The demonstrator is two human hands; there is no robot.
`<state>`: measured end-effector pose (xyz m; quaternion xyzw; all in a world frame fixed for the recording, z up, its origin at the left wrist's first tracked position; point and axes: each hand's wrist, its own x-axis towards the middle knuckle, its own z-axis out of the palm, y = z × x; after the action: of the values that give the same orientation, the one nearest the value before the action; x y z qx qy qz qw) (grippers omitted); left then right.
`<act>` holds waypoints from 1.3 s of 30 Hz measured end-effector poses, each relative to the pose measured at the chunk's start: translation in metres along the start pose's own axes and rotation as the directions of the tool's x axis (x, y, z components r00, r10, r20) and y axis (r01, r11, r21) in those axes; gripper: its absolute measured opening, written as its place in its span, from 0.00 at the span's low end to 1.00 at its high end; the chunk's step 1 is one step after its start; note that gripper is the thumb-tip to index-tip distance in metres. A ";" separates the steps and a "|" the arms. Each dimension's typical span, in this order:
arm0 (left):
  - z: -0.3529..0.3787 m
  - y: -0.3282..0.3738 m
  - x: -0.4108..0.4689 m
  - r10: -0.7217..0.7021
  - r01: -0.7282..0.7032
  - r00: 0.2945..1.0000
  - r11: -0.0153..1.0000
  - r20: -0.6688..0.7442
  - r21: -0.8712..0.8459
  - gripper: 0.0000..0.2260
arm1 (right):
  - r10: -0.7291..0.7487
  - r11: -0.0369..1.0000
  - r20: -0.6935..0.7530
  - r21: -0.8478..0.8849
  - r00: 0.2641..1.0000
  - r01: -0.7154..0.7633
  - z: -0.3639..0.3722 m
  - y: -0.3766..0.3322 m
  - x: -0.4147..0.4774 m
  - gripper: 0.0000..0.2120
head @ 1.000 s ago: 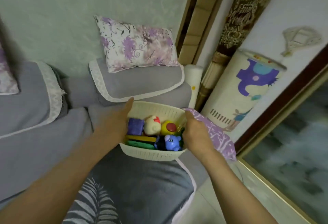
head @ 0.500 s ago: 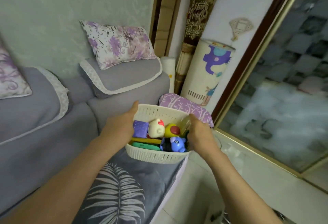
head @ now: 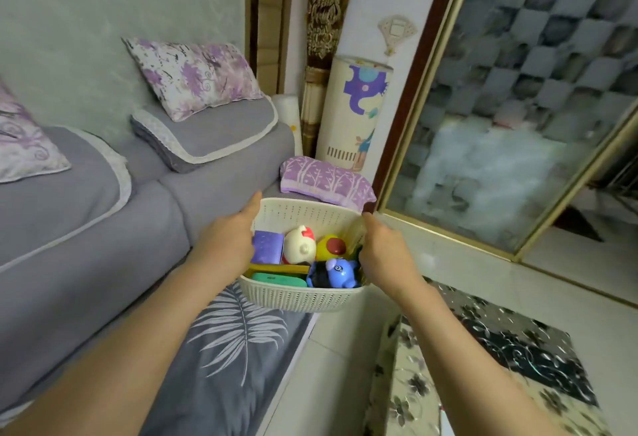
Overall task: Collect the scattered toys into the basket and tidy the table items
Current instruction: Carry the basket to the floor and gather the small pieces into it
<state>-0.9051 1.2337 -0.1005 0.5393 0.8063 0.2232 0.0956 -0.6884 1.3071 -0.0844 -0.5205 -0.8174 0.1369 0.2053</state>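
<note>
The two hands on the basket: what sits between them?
In the head view, toys fill the basket between the left hand and right hand: a purple block, white pig, yellow ball, blue figure.

Your basket (head: 303, 299) fills the centre of the frame, one hand on each side. Left of it the grey sofa (head: 103, 256) blocks low passage. Behind it a purple folded cloth (head: 324, 180) crowds the sofa end. Lower right, the floral-topped table (head: 483, 366) closes in. Open tiled floor (head: 331, 366) (a narrow strip) runs between sofa and table, lower centre.
</note>
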 end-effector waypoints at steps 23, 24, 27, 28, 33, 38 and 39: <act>-0.060 -0.061 -0.344 0.057 -0.061 0.997 0.995 0.047 0.085 0.32 | 0.102 0.994 -0.031 -0.039 0.994 -0.103 -0.007 -0.085 -0.350 0.24; -0.060 -0.060 -0.360 0.039 -0.043 0.998 0.996 0.044 0.079 0.32 | 0.101 0.994 -0.028 -0.030 0.995 -0.102 -0.009 -0.086 -0.364 0.25; -0.068 -0.059 -0.406 0.003 -0.006 0.999 0.997 0.049 0.076 0.32 | 0.061 0.998 -0.031 -0.018 0.998 -0.062 -0.015 -0.089 -0.404 0.24; -0.068 -0.061 -0.417 -0.004 0.000 0.999 0.997 0.051 0.074 0.31 | 0.059 0.998 -0.024 -0.014 0.998 -0.059 -0.016 -0.091 -0.416 0.23; -0.077 -0.065 -0.492 -0.001 -0.002 1.000 0.996 0.029 0.084 0.32 | 0.027 0.999 -0.004 -0.017 1.000 -0.027 -0.029 -0.101 -0.485 0.22; -0.078 -0.065 -0.557 0.003 -0.004 1.000 0.996 0.015 0.084 0.32 | 0.024 1.000 -0.007 -0.018 1.000 -0.024 -0.037 -0.104 -0.547 0.24; -0.076 -0.064 -0.572 0.003 -0.004 1.000 0.997 0.014 0.076 0.33 | 0.026 1.000 -0.008 -0.010 1.000 -0.026 -0.039 -0.103 -0.562 0.25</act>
<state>-0.7590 0.6716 -0.1124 0.5455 0.8126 0.1887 0.0804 -0.5410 0.7543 -0.1135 -0.5325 -0.8105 0.1336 0.2042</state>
